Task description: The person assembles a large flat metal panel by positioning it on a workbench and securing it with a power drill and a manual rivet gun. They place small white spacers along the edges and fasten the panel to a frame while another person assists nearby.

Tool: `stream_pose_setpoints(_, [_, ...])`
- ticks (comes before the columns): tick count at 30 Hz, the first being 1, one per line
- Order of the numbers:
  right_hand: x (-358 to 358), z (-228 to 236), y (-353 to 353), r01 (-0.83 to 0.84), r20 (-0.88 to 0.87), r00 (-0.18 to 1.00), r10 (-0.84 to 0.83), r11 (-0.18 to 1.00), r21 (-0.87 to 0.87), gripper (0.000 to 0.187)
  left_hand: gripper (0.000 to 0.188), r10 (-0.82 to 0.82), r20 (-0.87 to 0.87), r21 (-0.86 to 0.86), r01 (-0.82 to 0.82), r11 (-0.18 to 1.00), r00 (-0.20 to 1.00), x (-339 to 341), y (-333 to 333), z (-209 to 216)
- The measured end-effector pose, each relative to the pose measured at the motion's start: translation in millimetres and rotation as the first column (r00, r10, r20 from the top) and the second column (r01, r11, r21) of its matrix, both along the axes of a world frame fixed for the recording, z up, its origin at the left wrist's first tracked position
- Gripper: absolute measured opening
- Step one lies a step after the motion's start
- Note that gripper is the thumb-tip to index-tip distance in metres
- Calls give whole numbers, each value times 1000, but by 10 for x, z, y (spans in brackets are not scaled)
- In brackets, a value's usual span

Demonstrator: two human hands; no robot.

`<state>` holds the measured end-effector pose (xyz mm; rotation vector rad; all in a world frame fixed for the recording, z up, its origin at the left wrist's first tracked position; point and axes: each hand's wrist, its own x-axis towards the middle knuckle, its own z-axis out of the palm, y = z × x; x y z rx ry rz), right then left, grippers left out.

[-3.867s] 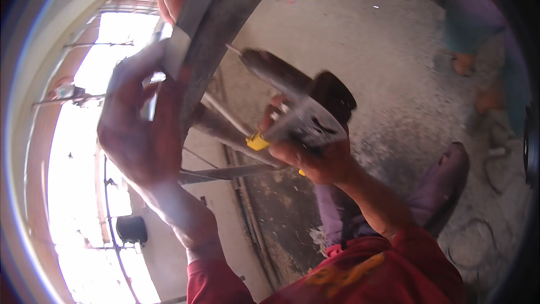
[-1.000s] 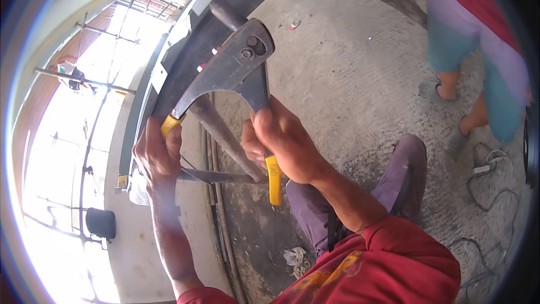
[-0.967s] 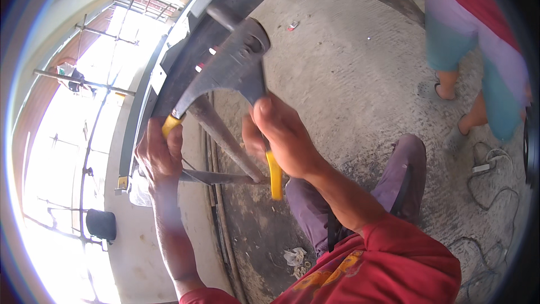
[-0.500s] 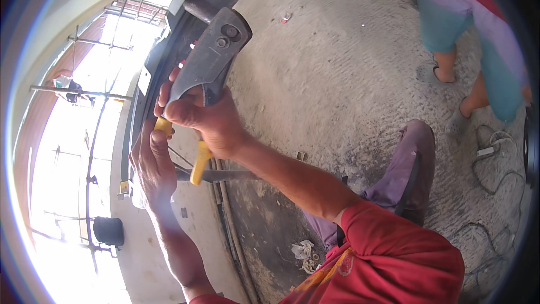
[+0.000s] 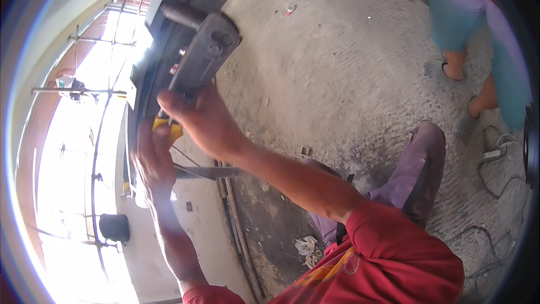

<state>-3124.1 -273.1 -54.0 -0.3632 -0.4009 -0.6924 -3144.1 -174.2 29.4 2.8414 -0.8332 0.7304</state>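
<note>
riveter (image 5: 202,56): grey metal head, yellow handles, tilted, nose up against frame | frame (image 5: 169,0): dark metal bar, slanting overhead | both hands grip the yellow handles

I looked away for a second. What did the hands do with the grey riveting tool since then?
The right hand moved left, closing the grey hand riveter's yellow-gripped handles against the left hand. The tool's head stayed on the dark metal frame, and the left hand kept its grip.

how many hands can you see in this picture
2, both the person's own. The right hand grips the yellow-handled riveter at the dark metal frame; the left hand is just below it. The bystander's hands are out of view.
</note>
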Motion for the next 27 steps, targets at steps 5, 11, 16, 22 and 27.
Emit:
stream_pose_setpoints(5, [-98,-294,24,97,-22,994,-109,947,-305,43,43,-21,78,-9,21,1000,997,-25,106,-22])
stream_pose_setpoints(11, [-693,-732,-543,-365,-234,928,290,831,-420,32,47,-120,221,165,84,983,968,-42,245,128])
stream_pose_setpoints(16, [-395,-363,-274,-41,-165,986,15,986,-160,33,49,-97,226,115,73,991,969,-2,255,-45])
stream_pose_setpoints(22, [176,29,9,-256,312,927,209,960,115,38,70,-20,-479,-234,-105,967,878,-104,355,-332])
stream_pose_setpoints(27, [-159,-571,-396,-510,-373,817,440,853,-112,30,27,-379,-425,-82,382,921,822,-130,509,-56])
